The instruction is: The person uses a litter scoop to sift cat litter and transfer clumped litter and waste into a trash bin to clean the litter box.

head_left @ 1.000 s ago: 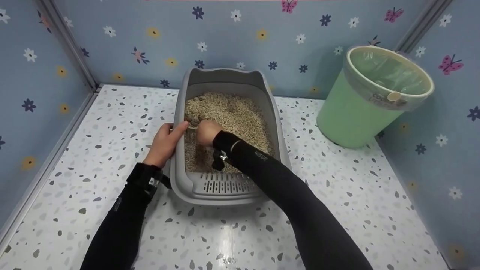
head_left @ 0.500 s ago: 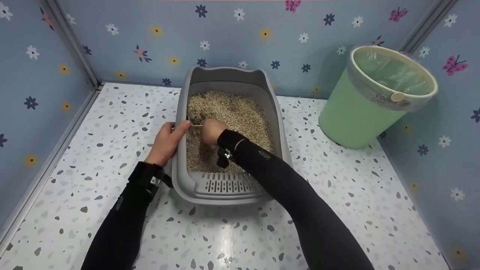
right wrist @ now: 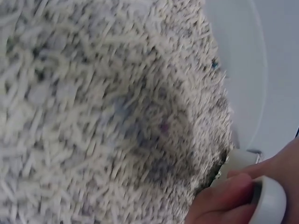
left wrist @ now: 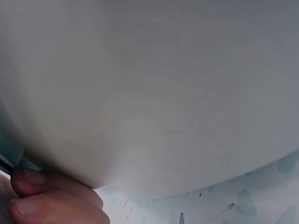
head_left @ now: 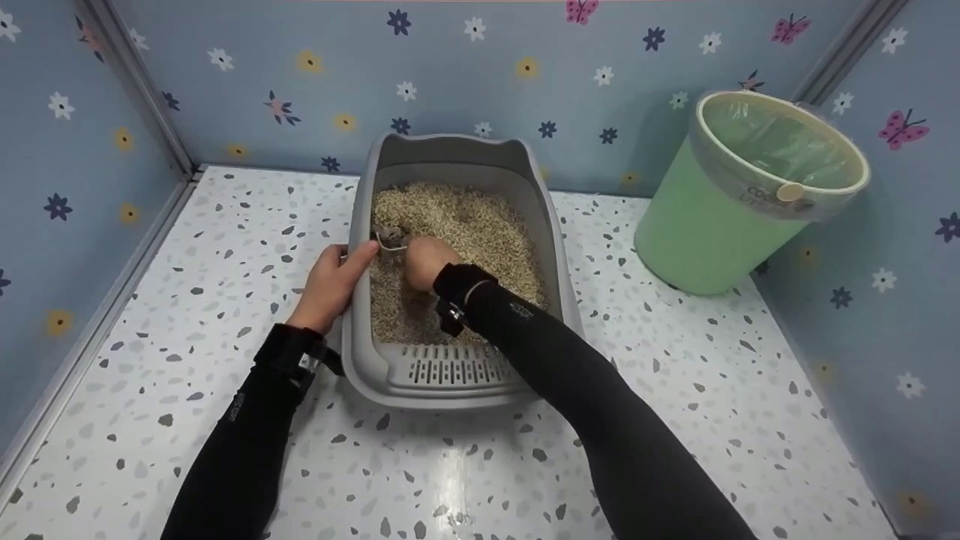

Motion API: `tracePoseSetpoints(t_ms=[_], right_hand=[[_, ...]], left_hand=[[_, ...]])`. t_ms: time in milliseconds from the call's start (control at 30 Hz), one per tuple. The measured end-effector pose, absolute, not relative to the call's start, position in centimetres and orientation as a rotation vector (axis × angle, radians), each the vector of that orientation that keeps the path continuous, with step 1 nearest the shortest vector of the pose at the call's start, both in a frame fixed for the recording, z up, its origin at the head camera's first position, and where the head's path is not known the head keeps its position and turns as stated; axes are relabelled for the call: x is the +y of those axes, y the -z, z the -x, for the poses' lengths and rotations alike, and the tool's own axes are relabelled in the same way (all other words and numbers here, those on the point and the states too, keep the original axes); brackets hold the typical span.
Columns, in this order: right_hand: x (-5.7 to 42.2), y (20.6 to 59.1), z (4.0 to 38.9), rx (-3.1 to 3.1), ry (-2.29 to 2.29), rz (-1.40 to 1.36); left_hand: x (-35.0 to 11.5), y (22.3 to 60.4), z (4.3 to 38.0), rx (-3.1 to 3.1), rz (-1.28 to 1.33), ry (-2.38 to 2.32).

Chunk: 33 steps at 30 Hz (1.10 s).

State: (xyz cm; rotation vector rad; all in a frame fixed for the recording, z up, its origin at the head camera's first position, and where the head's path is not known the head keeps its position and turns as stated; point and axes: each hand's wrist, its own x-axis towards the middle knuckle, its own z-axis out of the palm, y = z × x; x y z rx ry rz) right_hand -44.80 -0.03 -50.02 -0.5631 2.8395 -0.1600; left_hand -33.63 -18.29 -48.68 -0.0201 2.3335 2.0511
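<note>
Here, inside the grey litter box (head_left: pixel 361 322), the right hand (head_left: pixel 429 262) gripped a pale scoop (right wrist: pixel 272 200), which showed between that hand and the box's left wall, clasped by the left hand (head_left: pixel 334 289).

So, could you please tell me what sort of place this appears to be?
Probably a pet's toilet corner, perhaps indoors: a litter box holding pellet-like litter, a lined bin standing apart from it, and flower-patterned walls on three sides.
</note>
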Motion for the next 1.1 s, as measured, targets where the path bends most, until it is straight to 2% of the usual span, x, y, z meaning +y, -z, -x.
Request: tracePoseSetpoints(t_ms=[133, 467, 567, 633, 800, 867, 1000, 1100], right_hand=[[0.4, 47.2, 42.5, 2.845, 0.135, 0.580], [0.9, 45.4, 41.0, 2.915, 0.283, 0.591], [1.5, 44.6, 40.8, 2.934, 0.285, 0.633], [2.2, 47.5, 44.0, 2.951, 0.306, 0.656], [4.2, 45.9, 43.6, 2.970, 0.334, 0.676], [5.0, 41.4, 39.5, 2.971, 0.351, 0.698], [7.1, 39.6, 37.2, 2.986, 0.413, 0.752], [8.5, 38.5, 35.4, 2.962, 0.456, 0.689]], left_hand=[[-18.2, 48.7, 33.5, 2.321, 0.028, -2.049], [-18.4, 49.0, 33.4, 2.351, 0.038, -2.024], [-18.5, 49.0, 33.3, 2.356, 0.036, -2.020], [-18.7, 48.9, 33.2, 2.362, 0.025, -2.011], [-19.1, 48.9, 33.1, 2.368, 0.013, -1.991], [-19.2, 48.9, 33.1, 2.370, 0.024, -1.989], [-19.2, 49.1, 33.1, 2.357, 0.033, -2.005], [-19.2, 49.2, 33.2, 2.341, 0.034, -2.016]])
